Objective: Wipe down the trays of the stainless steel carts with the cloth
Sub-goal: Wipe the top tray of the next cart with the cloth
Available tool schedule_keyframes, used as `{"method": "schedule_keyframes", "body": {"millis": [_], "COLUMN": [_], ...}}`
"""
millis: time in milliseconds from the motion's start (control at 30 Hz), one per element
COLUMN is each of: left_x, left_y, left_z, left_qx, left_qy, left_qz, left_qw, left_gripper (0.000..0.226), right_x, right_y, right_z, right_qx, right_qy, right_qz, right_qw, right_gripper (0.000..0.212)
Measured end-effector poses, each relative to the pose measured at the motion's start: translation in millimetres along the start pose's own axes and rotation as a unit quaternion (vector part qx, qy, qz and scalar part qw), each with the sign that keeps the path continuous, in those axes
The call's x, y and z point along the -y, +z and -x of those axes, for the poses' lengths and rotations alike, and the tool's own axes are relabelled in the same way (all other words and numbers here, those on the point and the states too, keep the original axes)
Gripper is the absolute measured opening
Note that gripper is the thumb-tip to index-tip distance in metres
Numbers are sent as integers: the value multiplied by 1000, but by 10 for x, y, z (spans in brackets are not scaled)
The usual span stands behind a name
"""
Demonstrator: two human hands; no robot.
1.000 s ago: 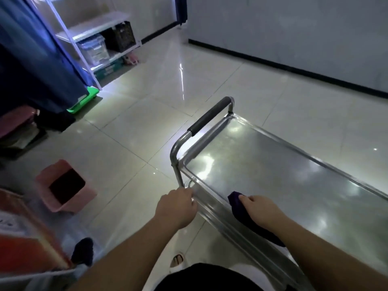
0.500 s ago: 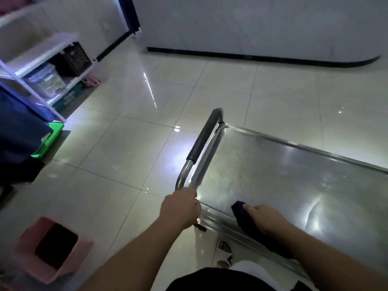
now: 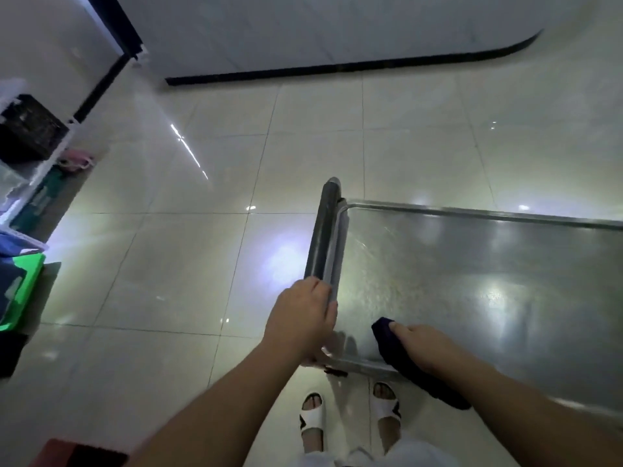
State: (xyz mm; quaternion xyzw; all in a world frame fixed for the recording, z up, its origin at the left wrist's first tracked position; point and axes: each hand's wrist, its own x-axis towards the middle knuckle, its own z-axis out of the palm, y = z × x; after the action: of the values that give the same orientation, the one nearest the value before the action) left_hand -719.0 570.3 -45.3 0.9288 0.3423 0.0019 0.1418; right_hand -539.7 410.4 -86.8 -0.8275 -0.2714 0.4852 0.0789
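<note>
1. Head view, the work: a steel cart stands to the right on a glossy tiled floor, with its top tray (image 3: 472,284) running out of the picture at the right edge. A dark-sleeved handle (image 3: 322,230) runs along the tray's left end.

2. Head view, the hands: the left hand (image 3: 301,323) is curled round the near end of the handle at the tray's near left corner, gripping it to steady the cart. The right hand (image 3: 421,345) lies on top of a dark cloth (image 3: 408,362), fingers fairly straight and pressing it flat onto the tray. The cloth sits at the near edge, just beside that corner, and its tail hangs a little over the rim towards the person.

3. Head view, the surroundings: two feet in white sandals (image 3: 312,419) stand under the near rim. Far left there is a shelf unit with a black crate (image 3: 30,129), and something green (image 3: 20,294) lies on the floor.

4. Progress, as a judgement: the tray shines with patchy reflections and shows faint speckling near the left end, so I cannot tell which parts are already wiped. With the cloth at a near corner, most of the top tray looks still to be covered. Any lower trays or other carts are out of sight, so their state is unknown.
</note>
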Motion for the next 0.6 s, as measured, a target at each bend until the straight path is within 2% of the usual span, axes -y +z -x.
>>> {"method": "schedule_keyframes", "body": {"millis": [100, 233, 367, 500, 533, 600], "left_x": [164, 303, 351, 339, 335, 333], "left_y": [48, 196, 343, 504, 555, 636], "left_z": [-349, -733, -1021, -1089, -1076, -1041], "left_qx": [-5, 13, 40, 71, 71, 51], "left_qy": [74, 132, 177, 156, 150, 146], "left_qz": [45, 41, 16, 11, 3, -16], "left_qw": [996, 990, 983, 985, 986, 988], "left_gripper": [44, 62, 65, 64, 64, 65], "right_x": [160, 271, 403, 519, 535, 486], "right_y": [54, 193, 303, 502, 617, 1007], "right_z": [-36, -88, -274, -613, -707, -856], "right_qx": [-55, -150, -259, -379, -372, -293], "right_qy": [14, 24, -1, -69, -82, -100], "right_qz": [-70, -148, -120, -12, 21, 86], "right_qw": [996, 977, 958, 923, 924, 947], "right_gripper": [61, 56, 46, 46, 44, 46]}}
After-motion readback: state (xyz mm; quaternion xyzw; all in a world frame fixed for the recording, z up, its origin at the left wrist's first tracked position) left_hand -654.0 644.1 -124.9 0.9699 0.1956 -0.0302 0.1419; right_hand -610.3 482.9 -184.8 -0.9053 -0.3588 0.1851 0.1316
